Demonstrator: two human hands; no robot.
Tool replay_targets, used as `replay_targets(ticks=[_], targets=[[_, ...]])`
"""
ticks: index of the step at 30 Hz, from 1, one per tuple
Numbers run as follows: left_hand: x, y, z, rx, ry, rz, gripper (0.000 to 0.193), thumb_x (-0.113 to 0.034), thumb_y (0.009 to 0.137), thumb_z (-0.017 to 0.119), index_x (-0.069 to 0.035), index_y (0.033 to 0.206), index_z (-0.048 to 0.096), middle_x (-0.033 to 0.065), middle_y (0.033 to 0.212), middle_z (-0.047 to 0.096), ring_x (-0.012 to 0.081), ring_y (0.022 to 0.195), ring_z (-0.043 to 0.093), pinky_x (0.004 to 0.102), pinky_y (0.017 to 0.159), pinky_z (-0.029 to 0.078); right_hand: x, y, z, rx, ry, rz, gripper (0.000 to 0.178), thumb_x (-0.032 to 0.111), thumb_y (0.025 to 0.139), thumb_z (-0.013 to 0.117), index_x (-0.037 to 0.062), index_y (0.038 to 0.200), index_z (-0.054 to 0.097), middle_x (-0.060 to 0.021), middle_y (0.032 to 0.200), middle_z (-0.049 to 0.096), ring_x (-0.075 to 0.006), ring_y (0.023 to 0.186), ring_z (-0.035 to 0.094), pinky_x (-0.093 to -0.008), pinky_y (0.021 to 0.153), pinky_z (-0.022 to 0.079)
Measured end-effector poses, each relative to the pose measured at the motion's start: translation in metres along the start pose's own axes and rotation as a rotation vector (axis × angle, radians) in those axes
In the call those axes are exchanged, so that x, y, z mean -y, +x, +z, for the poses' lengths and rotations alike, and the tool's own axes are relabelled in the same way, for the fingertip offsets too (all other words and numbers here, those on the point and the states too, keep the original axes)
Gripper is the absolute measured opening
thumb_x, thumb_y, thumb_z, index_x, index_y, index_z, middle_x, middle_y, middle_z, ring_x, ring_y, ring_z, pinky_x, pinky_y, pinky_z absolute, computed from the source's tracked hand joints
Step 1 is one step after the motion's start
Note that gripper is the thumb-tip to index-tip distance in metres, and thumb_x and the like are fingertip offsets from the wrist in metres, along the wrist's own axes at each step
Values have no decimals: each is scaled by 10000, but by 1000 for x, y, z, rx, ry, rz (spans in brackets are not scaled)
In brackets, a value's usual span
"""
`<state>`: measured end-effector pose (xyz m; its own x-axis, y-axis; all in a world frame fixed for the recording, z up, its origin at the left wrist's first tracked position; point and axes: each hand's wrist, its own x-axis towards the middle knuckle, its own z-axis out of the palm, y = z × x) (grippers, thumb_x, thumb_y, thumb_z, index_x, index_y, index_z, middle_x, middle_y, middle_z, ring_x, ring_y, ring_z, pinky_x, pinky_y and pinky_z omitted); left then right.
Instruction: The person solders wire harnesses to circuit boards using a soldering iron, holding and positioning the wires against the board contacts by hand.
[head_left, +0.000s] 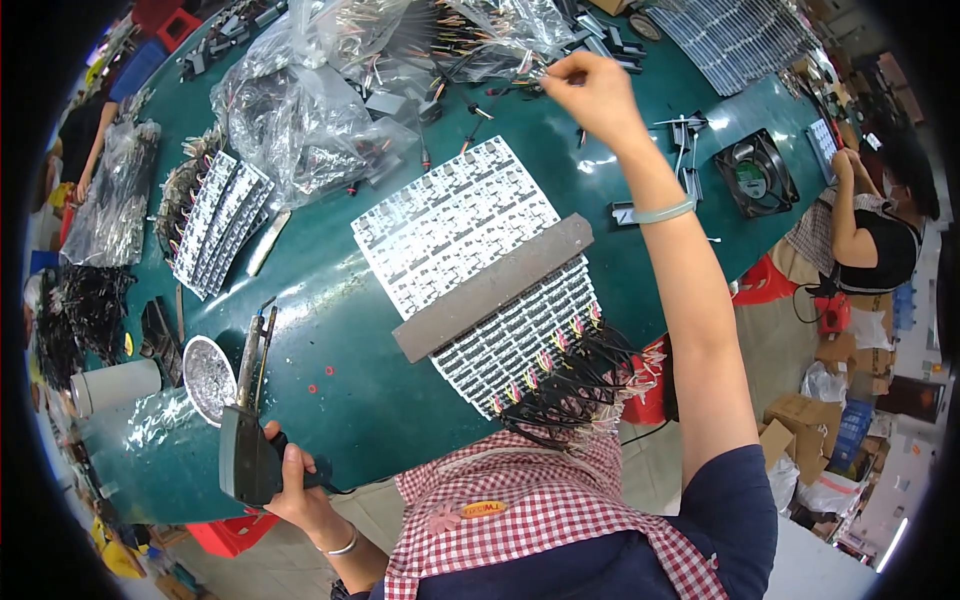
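My left hand (297,487) is closed round the handle of a dark soldering gun (248,455), its long tip pointing away from me beside a silvery round dish (208,380). My right hand (597,98) reaches far over the table, its fingers pinched together next to a heap of wires. Whatever lies between those fingertips is too small to make out. In front of me lies a white panel of circuit boards (450,225), with a flat grey bar (495,287) across it. Black cables (575,385) with coloured wire ends line the panel's near edge.
Plastic bags of wires (300,130) cover the far side. Stacked board strips (220,222) lie at left, near a grey cylinder (117,387). A black fan (756,172) sits at right. Another person (868,215) works at the far right; an arm (98,150) shows at far left.
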<state>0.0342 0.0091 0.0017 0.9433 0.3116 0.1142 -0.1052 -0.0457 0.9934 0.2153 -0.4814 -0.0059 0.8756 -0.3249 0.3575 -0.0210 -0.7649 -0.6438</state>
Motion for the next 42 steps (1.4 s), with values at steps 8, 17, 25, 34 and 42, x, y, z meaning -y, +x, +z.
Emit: replay_targets(ticks=[8,17,25,34,42], targets=[[1,-3,5,5,18,-15,537,94,790,653,54,1304,499,205,1106,645,103,585,498,210,501,409,5,-10,7,25,-562,-218,133,71,796,642,31,906,704,-177,988,685,-372,908,665,-464,804,536],[2,1,-1,-54,9,-1,528,90,802,649,69,1307,498,207,1131,642,102,589,494,204,504,398,3,7,29,159,-308,-461,222,-6,764,652,78,959,714,-111,1028,679,-326,1000,633,-430,860,512],[2,0,2,-35,-7,-5,535,79,807,652,72,1317,492,210,1136,642,89,576,480,196,497,394,25,13,-1,-217,-354,-616,233,-1,822,623,83,1023,704,-78,871,628,-300,897,636,-384,740,521],[3,-22,10,2,-61,-48,559,83,792,658,60,1326,495,220,1137,633,90,598,491,196,507,405,141,-122,-79,22,-95,-185,340,65,917,610,143,1244,659,-87,865,551,-290,699,591,-392,632,492],[-12,-40,49,282,-177,-4,561,118,736,658,68,1278,519,238,1103,653,144,586,527,256,489,427,141,-235,-73,76,388,50,352,-90,862,622,34,1183,696,-45,934,564,-83,685,492,-230,598,404]])
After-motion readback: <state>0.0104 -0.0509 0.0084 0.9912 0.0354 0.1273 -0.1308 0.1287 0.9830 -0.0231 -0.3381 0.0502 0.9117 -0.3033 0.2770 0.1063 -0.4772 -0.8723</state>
